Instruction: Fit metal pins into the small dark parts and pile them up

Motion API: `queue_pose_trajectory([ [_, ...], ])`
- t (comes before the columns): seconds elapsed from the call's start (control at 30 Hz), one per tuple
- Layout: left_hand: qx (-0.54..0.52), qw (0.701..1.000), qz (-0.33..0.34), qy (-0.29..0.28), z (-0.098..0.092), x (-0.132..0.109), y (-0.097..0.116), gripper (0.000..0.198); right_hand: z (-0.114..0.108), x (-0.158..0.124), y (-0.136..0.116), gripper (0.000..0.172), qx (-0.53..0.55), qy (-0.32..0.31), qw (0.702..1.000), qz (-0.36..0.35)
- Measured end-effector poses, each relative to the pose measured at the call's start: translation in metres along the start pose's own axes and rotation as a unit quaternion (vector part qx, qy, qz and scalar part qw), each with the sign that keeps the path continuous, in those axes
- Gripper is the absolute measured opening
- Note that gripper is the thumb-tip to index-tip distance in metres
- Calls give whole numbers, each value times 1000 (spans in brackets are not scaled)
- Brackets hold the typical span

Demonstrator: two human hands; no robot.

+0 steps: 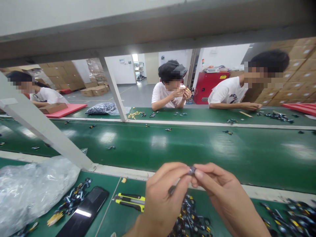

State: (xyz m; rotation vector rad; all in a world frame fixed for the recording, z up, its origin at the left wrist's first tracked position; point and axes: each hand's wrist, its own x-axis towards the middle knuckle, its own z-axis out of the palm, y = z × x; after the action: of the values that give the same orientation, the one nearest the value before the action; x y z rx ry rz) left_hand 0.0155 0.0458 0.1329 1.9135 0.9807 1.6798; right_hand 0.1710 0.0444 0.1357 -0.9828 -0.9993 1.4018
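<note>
My left hand (pixel 164 194) and my right hand (pixel 219 191) meet in front of me over the green bench. Both pinch one small dark metal part (pixel 192 170) between fingertips and thumbs. A dark piece hangs under my left fingers, too hidden to name. Below the hands lies a heap of small black and yellow parts (pixel 191 220). A yellow and black utility knife (pixel 129 200) lies just left of my left hand.
A black phone (pixel 85 210) and more small parts (pixel 72 197) lie at the left beside a clear plastic bag (pixel 32 187). Another pile of parts (pixel 293 215) is at the right. A green conveyor belt (pixel 197 148) runs across; three people sit beyond it. A grey frame strut (pixel 41 128) slants at left.
</note>
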Motion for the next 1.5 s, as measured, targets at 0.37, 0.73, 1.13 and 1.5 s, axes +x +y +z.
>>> queue_pose_trajectory([
  [0.37,-70,997,-14,42,0,-3,2,28,5,-5,2,18,-95,61,988,-106],
  [0.73,-104,992,-73,-14,-7,-3,7,28,7,-9,3,29,-268,88,878,-386],
  [1.13,-109,988,-90,-53,-13,1,13,26,-5,-8,13,29,-356,57,805,-471],
  [1.5,-95,993,-49,-45,-12,3,11,28,-2,-8,10,30,-355,38,800,-482],
])
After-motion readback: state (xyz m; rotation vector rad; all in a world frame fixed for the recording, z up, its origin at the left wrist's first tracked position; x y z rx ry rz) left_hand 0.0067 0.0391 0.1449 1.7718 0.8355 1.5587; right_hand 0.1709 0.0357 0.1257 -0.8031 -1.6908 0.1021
